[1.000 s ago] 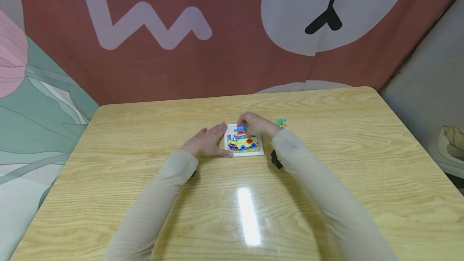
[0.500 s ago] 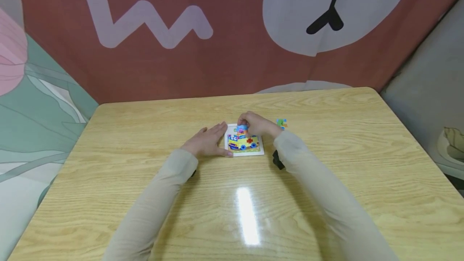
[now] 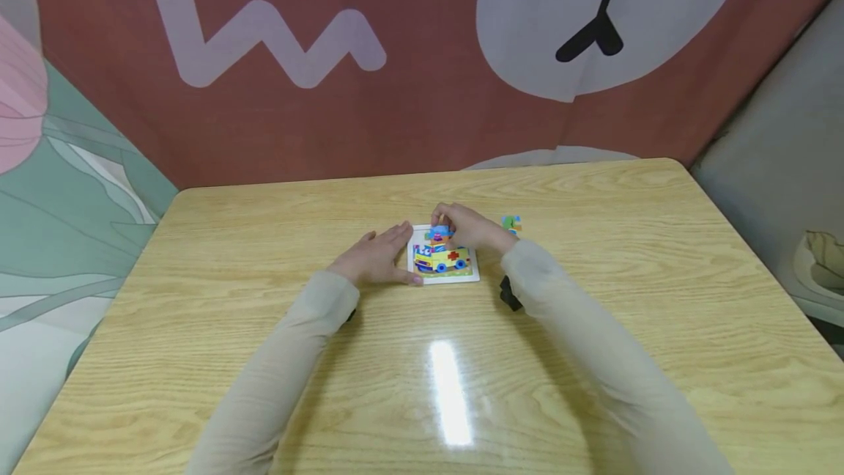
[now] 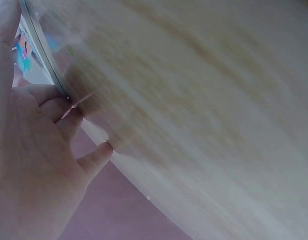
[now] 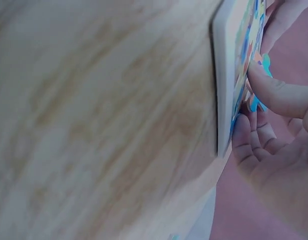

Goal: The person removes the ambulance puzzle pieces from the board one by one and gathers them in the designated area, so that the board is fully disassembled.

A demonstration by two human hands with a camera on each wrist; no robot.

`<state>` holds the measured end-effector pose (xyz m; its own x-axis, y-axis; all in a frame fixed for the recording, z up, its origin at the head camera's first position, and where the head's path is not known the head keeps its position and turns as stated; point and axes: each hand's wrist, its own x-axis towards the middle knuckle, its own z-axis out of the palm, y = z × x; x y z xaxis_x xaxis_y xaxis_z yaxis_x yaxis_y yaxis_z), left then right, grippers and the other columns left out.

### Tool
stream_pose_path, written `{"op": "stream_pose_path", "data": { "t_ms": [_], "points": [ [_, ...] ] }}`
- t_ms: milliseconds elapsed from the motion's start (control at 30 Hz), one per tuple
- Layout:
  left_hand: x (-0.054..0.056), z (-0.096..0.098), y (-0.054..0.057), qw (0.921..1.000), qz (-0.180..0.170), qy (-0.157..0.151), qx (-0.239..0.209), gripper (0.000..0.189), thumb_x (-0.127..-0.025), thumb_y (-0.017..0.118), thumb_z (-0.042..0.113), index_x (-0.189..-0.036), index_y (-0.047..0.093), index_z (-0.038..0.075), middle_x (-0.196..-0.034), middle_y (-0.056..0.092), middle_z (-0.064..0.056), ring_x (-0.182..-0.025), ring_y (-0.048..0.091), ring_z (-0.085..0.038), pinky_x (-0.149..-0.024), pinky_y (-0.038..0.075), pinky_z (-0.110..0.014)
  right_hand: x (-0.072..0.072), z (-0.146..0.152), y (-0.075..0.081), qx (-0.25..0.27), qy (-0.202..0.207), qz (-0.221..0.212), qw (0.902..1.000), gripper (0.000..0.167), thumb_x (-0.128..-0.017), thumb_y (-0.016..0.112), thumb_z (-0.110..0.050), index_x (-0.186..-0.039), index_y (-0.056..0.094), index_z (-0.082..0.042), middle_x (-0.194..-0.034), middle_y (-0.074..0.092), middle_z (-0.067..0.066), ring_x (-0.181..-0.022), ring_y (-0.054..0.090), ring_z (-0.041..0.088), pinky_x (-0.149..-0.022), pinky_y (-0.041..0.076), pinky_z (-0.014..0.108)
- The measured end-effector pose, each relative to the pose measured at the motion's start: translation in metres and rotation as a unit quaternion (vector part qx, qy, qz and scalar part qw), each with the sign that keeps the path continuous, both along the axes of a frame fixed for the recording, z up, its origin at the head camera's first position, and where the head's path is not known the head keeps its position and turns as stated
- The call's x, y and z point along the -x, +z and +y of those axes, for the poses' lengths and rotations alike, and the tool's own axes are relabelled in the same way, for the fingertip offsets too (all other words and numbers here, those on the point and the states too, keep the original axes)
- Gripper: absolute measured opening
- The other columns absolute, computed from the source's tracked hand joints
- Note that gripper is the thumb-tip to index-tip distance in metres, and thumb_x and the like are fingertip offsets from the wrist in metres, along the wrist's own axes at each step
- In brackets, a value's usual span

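A white-framed jigsaw puzzle with a yellow ambulance picture lies on the table. My left hand rests along its left edge, thumb and fingers spread out straight. Over the upper part of the picture, my right hand pinches a blue and orange puzzle piece between thumb and fingers. In the right wrist view the piece stands tilted above the board, thumb on one side. The left wrist view has the left hand against the frame's edge.
A green and blue puzzle piece lies on the wooden table just right of the board, beyond the right wrist. A black device sits under the right wrist. Behind the table's far edge hangs a red-brown patterned cloth.
The right hand stays over the board with the puzzle piece, which shifts and tilts only slightly. The right forearm moves a touch to the right; the left hand keeps its place.
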<state>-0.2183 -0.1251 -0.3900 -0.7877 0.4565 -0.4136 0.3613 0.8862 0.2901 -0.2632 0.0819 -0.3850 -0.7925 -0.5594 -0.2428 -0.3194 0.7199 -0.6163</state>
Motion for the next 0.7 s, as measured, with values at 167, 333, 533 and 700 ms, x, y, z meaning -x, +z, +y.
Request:
{"op": "stream_pose_path", "data": {
  "t_ms": [167, 333, 533, 700],
  "points": [
    [0.0004, 0.0004, -0.0004, 1.0, 0.002, -0.001, -0.002, 0.106, -0.081, 0.056, 0.069, -0.155, 0.003, 0.013, -0.163, -0.001, 0.0, -0.151, 0.002, -0.017, -0.123, 0.006, -0.05, -0.0013, 0.0004, 0.0002, 0.0, 0.001, 0.011, 0.9999, 0.033, -0.084, 0.066, 0.005, -0.112, 0.051, -0.006, -0.108, 0.054, 0.016, -0.096, 0.05, 0.025, -0.089, 0.046, 0.038],
    [-0.0001, 0.0016, 0.0, 1.0, 0.0, -0.001, -0.007, 0.106, -0.081, 0.056, 0.069, -0.155, 0.003, 0.014, -0.163, -0.001, -0.001, -0.151, 0.002, -0.017, -0.123, 0.006, -0.05, -0.0018, 0.0018, -0.0007, -0.006, 0.004, 0.02, 0.9998, 0.032, -0.084, 0.067, 0.004, -0.109, 0.051, -0.007, -0.106, 0.054, 0.016, -0.095, 0.051, 0.025, -0.088, 0.047, 0.037],
    [-0.0011, 0.0015, 0.0002, 1.0, -0.003, 0.0, -0.004, 0.106, -0.081, 0.056, 0.069, -0.155, 0.003, 0.014, -0.163, -0.001, -0.001, -0.151, 0.001, -0.017, -0.123, 0.005, -0.05, -0.0034, 0.0018, 0.0002, -0.015, 0.004, 0.021, 0.9997, 0.031, -0.085, 0.067, 0.001, -0.11, 0.051, -0.008, -0.1, 0.056, 0.013, -0.088, 0.051, 0.023, -0.081, 0.046, 0.034],
    [-0.0009, 0.0002, 0.0005, 1.0, -0.001, 0.003, -0.006, 0.107, -0.081, 0.056, 0.069, -0.155, 0.003, 0.013, -0.163, -0.001, 0.0, -0.151, 0.002, -0.017, -0.123, 0.006, -0.051, -0.0037, 0.0009, 0.002, -0.02, 0.0, 0.024, 0.9995, 0.031, -0.085, 0.068, 0.0, -0.11, 0.052, -0.009, -0.098, 0.057, 0.012, -0.085, 0.051, 0.021, -0.078, 0.046, 0.032]
  ]
}}
